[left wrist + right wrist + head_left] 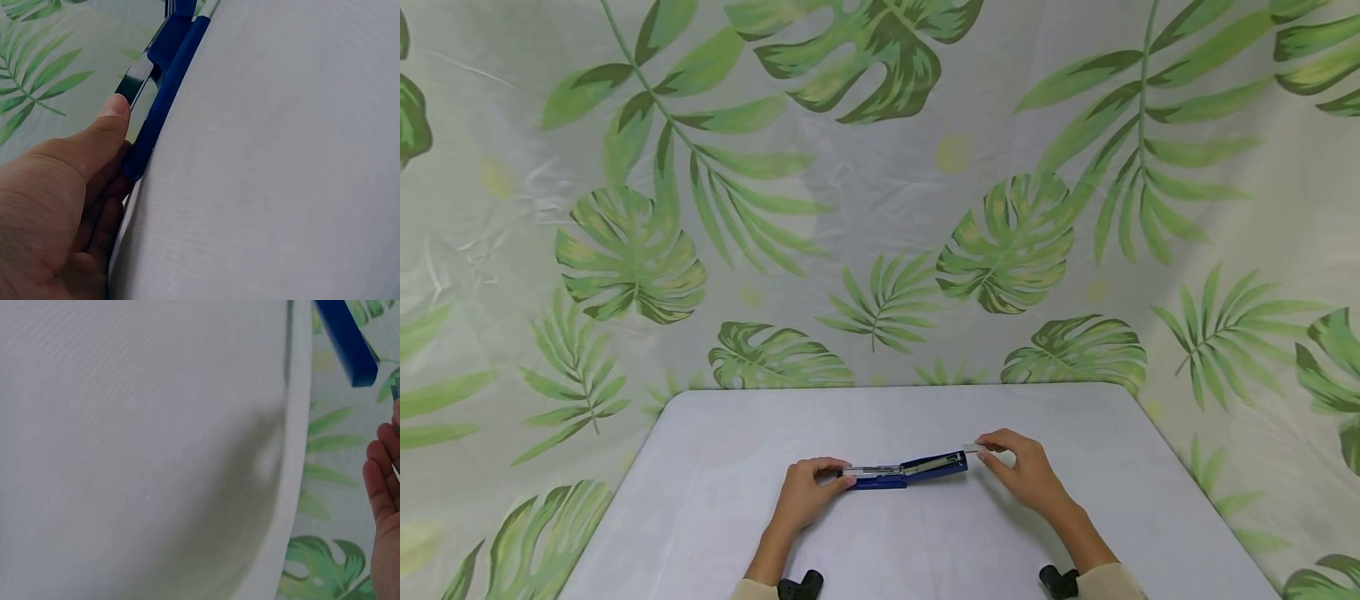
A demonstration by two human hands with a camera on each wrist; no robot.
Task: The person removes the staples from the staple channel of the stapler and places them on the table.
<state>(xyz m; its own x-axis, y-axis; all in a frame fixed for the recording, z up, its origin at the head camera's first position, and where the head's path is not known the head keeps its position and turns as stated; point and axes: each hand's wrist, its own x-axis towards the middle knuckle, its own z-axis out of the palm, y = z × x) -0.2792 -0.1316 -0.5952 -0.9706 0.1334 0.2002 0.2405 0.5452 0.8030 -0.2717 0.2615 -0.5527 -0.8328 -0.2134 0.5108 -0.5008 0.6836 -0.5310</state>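
Note:
A blue stapler [880, 482] lies opened out on the table, its top arm [936, 467] swung back to the right and slightly raised. My left hand [805, 493] grips its left end between thumb and fingers; in the left wrist view the thumb presses the metal part above the blue base [169, 100]. Just off the top arm's right tip, my right hand [1026, 477] pinches a small grey strip [972, 447], seemingly of staples. Only an edge of that strip shows in the right wrist view, near the blue arm end [353, 350].
A white-covered table [715, 442] lies under both hands. Behind it hangs a leaf-patterned cloth [880, 208]. Black wrist cameras [801, 585] sit near the table's front on both wrists.

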